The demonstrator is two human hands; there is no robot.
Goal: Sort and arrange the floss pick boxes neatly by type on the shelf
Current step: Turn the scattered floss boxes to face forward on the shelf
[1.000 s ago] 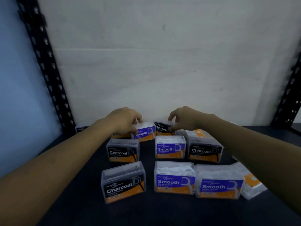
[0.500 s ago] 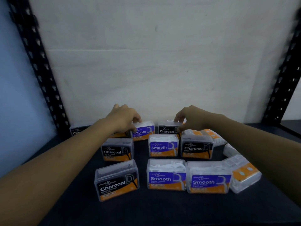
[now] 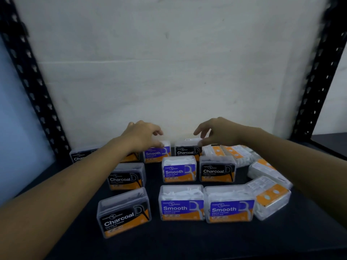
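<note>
Clear floss pick boxes stand in rows on the dark shelf (image 3: 187,241). The back row holds a purple Smooth box (image 3: 156,153) and a black Charcoal box (image 3: 187,151). My left hand (image 3: 140,136) hovers just over the Smooth box, fingers apart, holding nothing. My right hand (image 3: 219,132) hovers over the Charcoal box with fingers spread, the thumb close to its lid. The middle row has a Charcoal box (image 3: 126,178), a Smooth box (image 3: 179,169) and a Charcoal box (image 3: 217,170). In front stand a tilted Charcoal box (image 3: 124,212) and two Smooth boxes (image 3: 182,203) (image 3: 230,205).
Several boxes lie on their sides at the right, orange backs showing (image 3: 270,196) (image 3: 231,152). Another Charcoal box (image 3: 80,155) sits at the back left behind my forearm. A white wall (image 3: 169,72) closes the back, with black perforated uprights (image 3: 33,81) (image 3: 319,72) at both sides.
Both hands have lifted off the two back-row boxes and spread their fingers. The camera has moved a little closer and tilted, so the boxes sit lower in view.
</note>
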